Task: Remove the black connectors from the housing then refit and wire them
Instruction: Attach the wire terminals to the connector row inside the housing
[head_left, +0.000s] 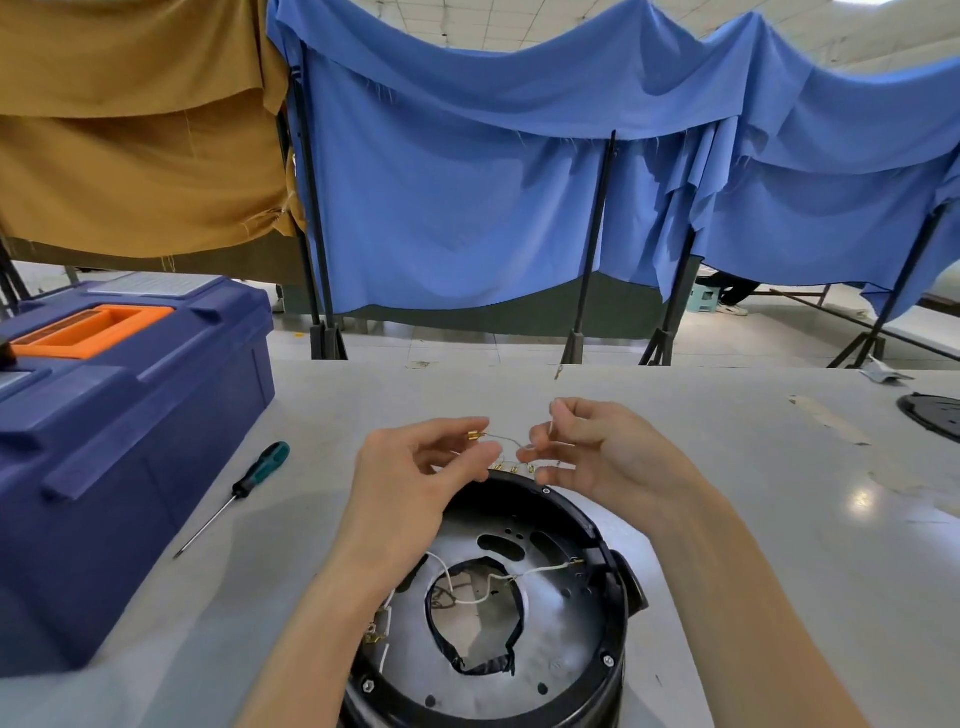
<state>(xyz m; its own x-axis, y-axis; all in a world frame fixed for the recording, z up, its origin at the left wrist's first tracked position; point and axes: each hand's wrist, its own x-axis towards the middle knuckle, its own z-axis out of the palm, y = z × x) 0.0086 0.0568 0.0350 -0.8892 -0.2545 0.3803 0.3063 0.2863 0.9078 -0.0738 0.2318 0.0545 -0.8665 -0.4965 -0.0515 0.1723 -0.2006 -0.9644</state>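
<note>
A round black housing (615, 618) with a silver inner plate stands on the table close to me. White wires (540, 571) run across its central opening. Above the housing's far rim, my left hand (415, 478) pinches a small brass terminal (475, 436) on a thin wire (506, 440). My right hand (592, 447) pinches the other end of that same wire between thumb and fingers. Several more brass terminals (511, 469) show just past the rim between my hands. No black connector is plainly visible.
A dark blue toolbox (130, 415) with an orange handle stands at the left. A green-handled screwdriver (249, 480) lies beside it on the white table (779, 519). A black round part (932, 413) sits at the far right edge. Blue and tan cloths hang behind.
</note>
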